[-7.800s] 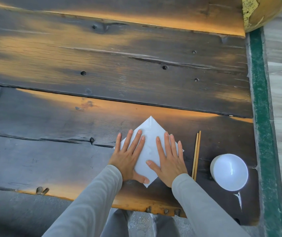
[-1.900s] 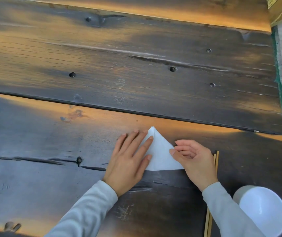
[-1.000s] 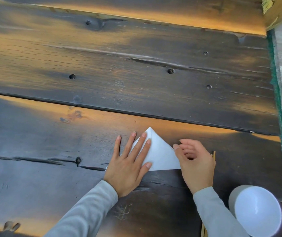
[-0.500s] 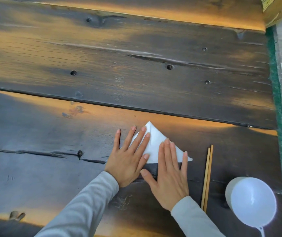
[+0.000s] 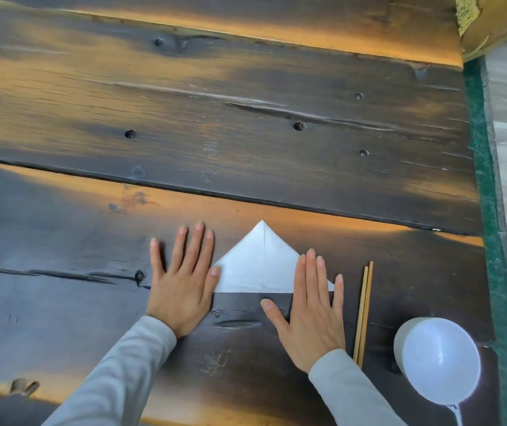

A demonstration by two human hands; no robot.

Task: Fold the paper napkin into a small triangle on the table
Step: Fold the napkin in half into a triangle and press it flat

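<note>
The white paper napkin [image 5: 259,265] lies flat on the dark wooden table [image 5: 246,133] as a triangle, apex pointing away from me, with a crease down its middle. My left hand [image 5: 184,284] rests flat on the wood with fingers spread, its index finger and thumb touching the napkin's left corner. My right hand [image 5: 310,309] lies flat with its fingers over the napkin's right corner. Neither hand grips anything.
A pair of wooden chopsticks [image 5: 362,312] lies just right of my right hand. A white bowl [image 5: 439,361] sits at the near right by the table's green edge [image 5: 489,210]. A yellow rounded object [image 5: 485,20] is at the far right corner.
Both hands have slid outward off the napkin's middle to its two lower corners, uncovering the triangle. Earlier the napkin was a larger diamond shape; it is folded in half since then.
</note>
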